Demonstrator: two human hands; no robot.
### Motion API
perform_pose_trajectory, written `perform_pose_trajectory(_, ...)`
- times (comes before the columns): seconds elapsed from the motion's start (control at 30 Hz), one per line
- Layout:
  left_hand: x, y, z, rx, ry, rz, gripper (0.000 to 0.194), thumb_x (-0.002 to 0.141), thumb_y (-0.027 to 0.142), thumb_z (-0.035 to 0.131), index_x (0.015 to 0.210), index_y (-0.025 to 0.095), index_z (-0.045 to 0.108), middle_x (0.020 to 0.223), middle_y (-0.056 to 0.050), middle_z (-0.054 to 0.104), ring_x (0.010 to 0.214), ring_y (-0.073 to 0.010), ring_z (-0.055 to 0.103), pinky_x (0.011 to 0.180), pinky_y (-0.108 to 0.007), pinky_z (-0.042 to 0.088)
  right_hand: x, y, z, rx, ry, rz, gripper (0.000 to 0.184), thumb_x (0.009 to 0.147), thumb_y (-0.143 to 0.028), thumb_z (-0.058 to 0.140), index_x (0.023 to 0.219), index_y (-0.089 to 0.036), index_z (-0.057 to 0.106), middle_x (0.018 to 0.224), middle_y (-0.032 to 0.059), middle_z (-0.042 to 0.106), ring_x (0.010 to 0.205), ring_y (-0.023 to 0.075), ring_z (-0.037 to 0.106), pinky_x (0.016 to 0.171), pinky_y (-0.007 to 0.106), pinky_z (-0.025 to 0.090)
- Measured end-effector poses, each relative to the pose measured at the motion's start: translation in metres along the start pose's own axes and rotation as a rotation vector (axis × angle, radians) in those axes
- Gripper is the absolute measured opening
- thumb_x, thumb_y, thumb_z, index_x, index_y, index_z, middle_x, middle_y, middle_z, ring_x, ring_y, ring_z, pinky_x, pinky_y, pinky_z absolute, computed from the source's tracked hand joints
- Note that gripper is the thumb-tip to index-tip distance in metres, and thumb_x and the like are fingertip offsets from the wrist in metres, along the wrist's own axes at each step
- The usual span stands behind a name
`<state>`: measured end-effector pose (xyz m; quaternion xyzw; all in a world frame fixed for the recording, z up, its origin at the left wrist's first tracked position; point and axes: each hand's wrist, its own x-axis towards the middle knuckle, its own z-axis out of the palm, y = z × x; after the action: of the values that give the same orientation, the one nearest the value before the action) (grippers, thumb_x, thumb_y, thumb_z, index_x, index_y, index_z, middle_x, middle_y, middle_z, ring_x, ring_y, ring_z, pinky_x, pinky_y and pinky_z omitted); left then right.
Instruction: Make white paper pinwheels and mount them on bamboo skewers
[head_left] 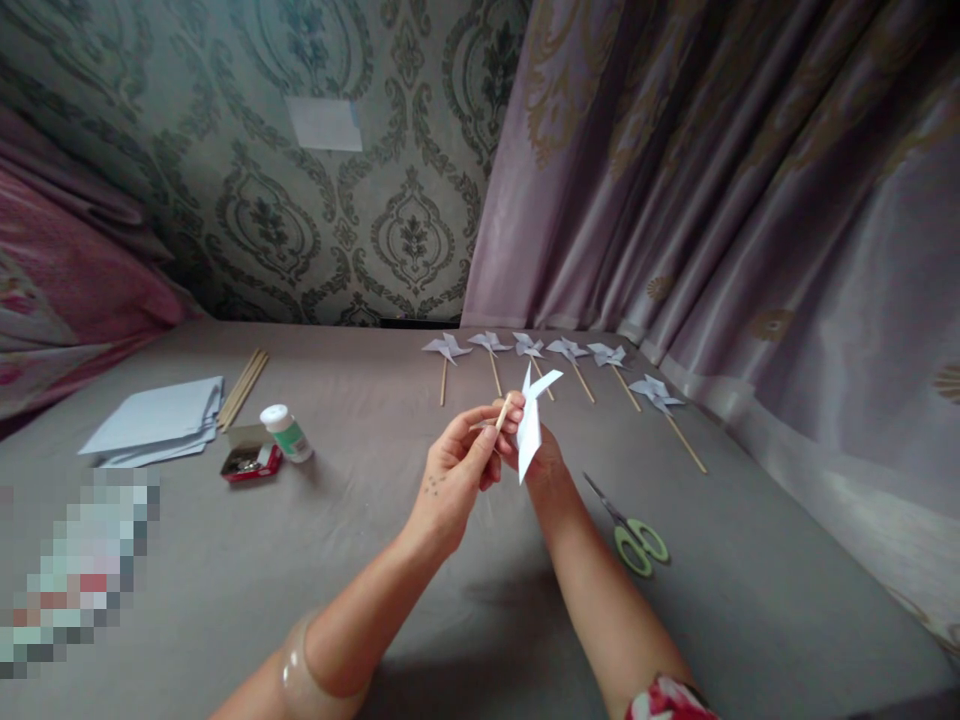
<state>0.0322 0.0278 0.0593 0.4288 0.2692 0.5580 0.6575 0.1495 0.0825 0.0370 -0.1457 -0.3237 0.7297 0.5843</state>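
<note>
My left hand (459, 468) is closed in a pinch on a short wooden stick (504, 411), held up above the grey surface. My right hand (541, 455) sits just behind a folded white paper pinwheel (531, 420) and grips it against the stick's tip; most of its fingers are hidden by the paper. Beyond my hands, several finished paper pinwheels on sticks (570, 352) lie in a row on the grey surface (450, 620).
Green-handled scissors (636, 538) lie to the right of my right forearm. At the left are a stack of white paper (157, 418), spare wooden sticks (243, 385), a small red box of pins (251, 460) and a white glue bottle (285, 432). Curtains (750, 200) hang along the right.
</note>
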Motion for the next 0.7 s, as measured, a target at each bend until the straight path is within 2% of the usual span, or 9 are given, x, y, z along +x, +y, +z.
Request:
perform_pose_trajectory(0.13,-0.005,0.005,0.006,0.045,-0.009,0.012,0.026,0.082,0.035,0.063,0.101,0.018,0.063,0.065,0.003,0.055,0.049,-0.0049,0.041,0.045,-0.018,0.027,0.001,0.001,-0.003,0.082,-0.078,-0.015,0.041,0.058,-0.036,0.083,0.059,-0.022,0.044,0.051,-0.0103,0.035,0.041,0.0056,0.033,0.029,0.013,0.030)
perform_pose_trajectory(0.37,-0.010,0.013,0.014,0.081,0.010,0.013,0.024,0.082,0.034,0.063,0.099,0.016,0.062,0.064,0.004,0.053,0.047,-0.0040,0.038,0.044,-0.018,0.027,0.001,0.002,-0.008,0.044,-0.150,-0.008,0.037,0.061,-0.037,0.081,0.059,-0.022,0.047,0.050,-0.0111,0.034,0.036,0.0046,0.027,0.032,0.016,0.030)
perform_pose_trajectory(0.57,-0.011,0.010,0.012,0.112,-0.006,0.009,0.025,0.084,0.035,0.061,0.100,0.016,0.060,0.062,0.004,0.050,0.049,-0.0054,0.039,0.045,-0.018,0.028,-0.001,0.002,-0.008,0.053,-0.133,-0.003,0.036,0.059,-0.039,0.082,0.059,-0.022,0.049,0.053,-0.0104,0.034,0.038,0.0050,0.027,0.035,0.017,0.028)
perform_pose_trajectory(0.7,-0.010,0.009,0.011,0.119,-0.015,0.011,0.025,0.083,0.036,0.061,0.100,0.017,0.060,0.061,0.005,0.046,0.049,-0.0061,0.039,0.045,-0.019,0.028,-0.001,0.002,-0.007,0.062,-0.091,-0.004,0.039,0.058,-0.041,0.082,0.056,-0.021,0.048,0.057,-0.0088,0.037,0.044,0.0056,0.033,0.039,0.017,0.031)
